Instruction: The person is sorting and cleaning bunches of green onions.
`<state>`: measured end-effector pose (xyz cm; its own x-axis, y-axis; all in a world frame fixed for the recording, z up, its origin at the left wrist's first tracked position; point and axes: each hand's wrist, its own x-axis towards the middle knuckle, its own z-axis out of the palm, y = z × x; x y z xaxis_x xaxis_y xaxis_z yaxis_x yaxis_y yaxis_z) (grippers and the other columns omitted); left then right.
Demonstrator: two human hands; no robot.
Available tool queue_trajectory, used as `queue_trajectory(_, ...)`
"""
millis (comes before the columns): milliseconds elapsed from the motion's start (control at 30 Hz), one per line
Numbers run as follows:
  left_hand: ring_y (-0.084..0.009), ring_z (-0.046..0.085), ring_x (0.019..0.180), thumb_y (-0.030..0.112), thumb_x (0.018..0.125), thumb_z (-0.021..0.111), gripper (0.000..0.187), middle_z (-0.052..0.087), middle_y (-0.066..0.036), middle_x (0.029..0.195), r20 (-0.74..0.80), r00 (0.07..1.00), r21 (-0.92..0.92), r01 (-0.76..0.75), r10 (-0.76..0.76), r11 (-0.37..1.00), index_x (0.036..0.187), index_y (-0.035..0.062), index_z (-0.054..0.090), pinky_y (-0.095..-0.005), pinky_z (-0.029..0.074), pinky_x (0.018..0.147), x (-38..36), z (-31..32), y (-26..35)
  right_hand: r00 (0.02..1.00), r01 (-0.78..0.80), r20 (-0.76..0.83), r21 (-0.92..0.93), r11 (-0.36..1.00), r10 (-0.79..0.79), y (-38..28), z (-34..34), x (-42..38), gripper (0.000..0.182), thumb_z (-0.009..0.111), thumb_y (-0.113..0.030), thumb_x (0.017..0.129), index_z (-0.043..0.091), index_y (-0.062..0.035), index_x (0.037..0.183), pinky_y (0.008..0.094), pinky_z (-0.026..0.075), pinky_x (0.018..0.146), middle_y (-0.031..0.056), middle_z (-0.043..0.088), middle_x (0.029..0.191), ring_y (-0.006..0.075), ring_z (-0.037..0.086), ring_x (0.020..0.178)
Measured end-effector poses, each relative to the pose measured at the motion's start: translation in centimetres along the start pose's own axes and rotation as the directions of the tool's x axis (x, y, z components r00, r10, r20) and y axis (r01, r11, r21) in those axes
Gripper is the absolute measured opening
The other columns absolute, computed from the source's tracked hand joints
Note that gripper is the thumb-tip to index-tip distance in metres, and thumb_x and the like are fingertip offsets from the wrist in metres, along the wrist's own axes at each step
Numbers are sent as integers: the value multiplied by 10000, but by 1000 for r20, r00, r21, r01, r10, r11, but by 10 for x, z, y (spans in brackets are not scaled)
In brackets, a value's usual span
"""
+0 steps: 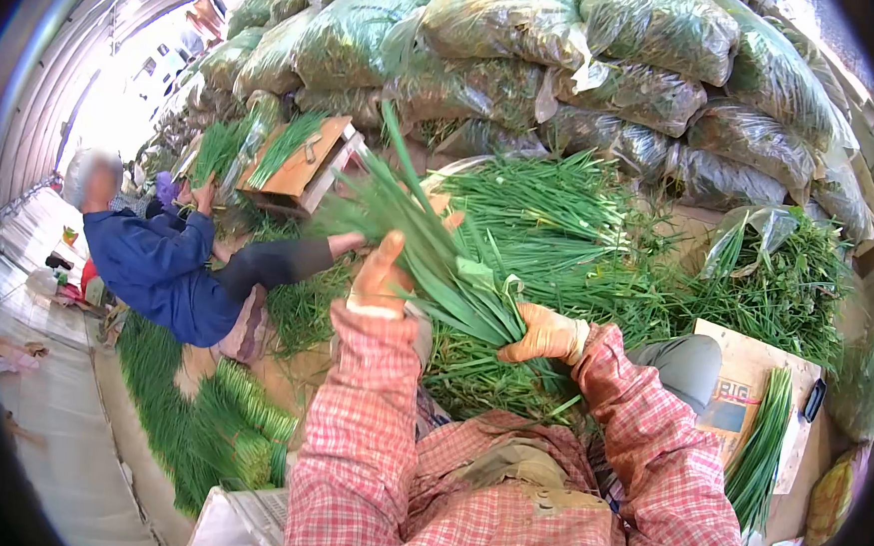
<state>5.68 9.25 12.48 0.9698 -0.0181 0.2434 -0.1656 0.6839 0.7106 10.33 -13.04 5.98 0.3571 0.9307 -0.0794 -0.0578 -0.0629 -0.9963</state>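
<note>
Both of my hands wear pale gloves. My right hand (pixel 545 335) is closed round the lower end of a bunch of long green stalks (pixel 457 279). My left hand (pixel 382 278) is raised at the bunch's left side, fingers spread and partly blurred, its thumb pointing up. The bunch slants up to the left, its leafy tips smeared by motion. Beyond it lies a wide heap of loose green stalks (pixel 561 206). On a wooden board (pixel 801 380) at the right rests a tidy bundle of stalks (pixel 762 448), with a small black object (pixel 815 399) beside it.
Stuffed clear plastic bags (pixel 502 22) are stacked along the back. A co-worker in blue (pixel 162 266) sits at the left, holding greens near a tilted wooden board (pixel 299 159). Bundled stalks (pixel 232 431) lie at the lower left. Trimmed greens (pixel 792 285) are piled at the right.
</note>
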Motion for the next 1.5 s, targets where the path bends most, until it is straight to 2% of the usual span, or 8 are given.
queue_trajectory(367, -176, 464, 538, 376, 924, 409, 403, 364, 6, 509, -140, 989, 452, 19, 49, 892, 627, 105, 386, -393, 434, 797, 3, 57, -2, 994, 47, -82, -295, 954, -74, 57, -18, -9, 857, 777, -314, 606, 347, -87, 1312, 338, 391, 915, 166, 535, 1169, 251, 510, 1075)
queue_trajectory(533, -168, 481, 590, 363, 938, 374, 401, 426, -13, 542, 77, 991, 691, -130, 106, 711, 636, 100, 381, -370, 407, 761, -8, 103, 21, 761, -591, -456, -781, 203, 461, 19, -64, -59, 994, 760, -479, 493, 358, -83, 1311, 391, 376, 934, 171, 480, 1225, 303, 475, 1119)
queue_trajectory(600, -156, 477, 587, 358, 939, 377, 405, 431, -21, 564, 4, 998, 754, -44, 61, 655, 638, 86, 386, -350, 421, 704, -10, 125, 17, 841, 134, -329, -643, 754, -430, -6, -55, -46, 792, 725, -272, 636, 358, -83, 1313, 370, 390, 928, 166, 505, 1175, 285, 483, 1106)
queue_trajectory(700, -134, 449, 570, 348, 942, 372, 394, 421, -40, 608, 7, 1000, 760, -23, 28, 649, 670, 64, 393, -312, 423, 603, -11, 140, 9, 710, 536, -321, -330, 777, -626, -100, 19, -12, 707, 673, -150, 668, 350, -47, 1289, 338, 422, 875, 179, 556, 1054, 298, 543, 999)
queue_trajectory(1233, -235, 453, 791, 354, 941, 369, 367, 422, -64, 638, -273, 821, 718, -172, 501, 674, 670, 112, 320, -383, 343, 852, -62, 75, 81, 735, -323, -678, -332, 886, 14, 140, 19, -12, 242, 562, -189, 784, 466, -91, 983, 470, 444, 649, 237, 580, 755, 408, 567, 765)
queue_trajectory(1400, -205, 447, 781, 274, 952, 339, 295, 402, -15, 708, -97, 749, 783, -349, 656, 514, 703, 115, 350, -382, 363, 863, -78, 50, 122, 296, -794, -909, -64, 605, 293, 245, -38, -54, 143, 524, -107, 788, 570, -69, 918, 409, 469, 706, 204, 607, 875, 371, 589, 825)
queue_trajectory(1467, -218, 486, 849, 322, 930, 392, 329, 454, -36, 704, -65, 751, 787, -366, 657, 497, 672, 118, 369, -410, 375, 886, -88, 45, 164, 627, -466, -495, -857, -219, 602, 260, -75, -84, 236, 478, -153, 842, 626, -73, 1007, 387, 479, 733, 105, 624, 1007, 286, 608, 884)
queue_trajectory(1500, -226, 498, 868, 340, 924, 401, 346, 474, -48, 703, -153, 790, 679, -352, 594, 644, 661, 118, 374, -420, 379, 891, -84, 58, 173, 567, -669, -577, -739, -80, 588, 237, -73, -80, 285, 510, -223, 824, 598, -87, 1059, 374, 458, 781, 109, 602, 1058, 277, 580, 949)
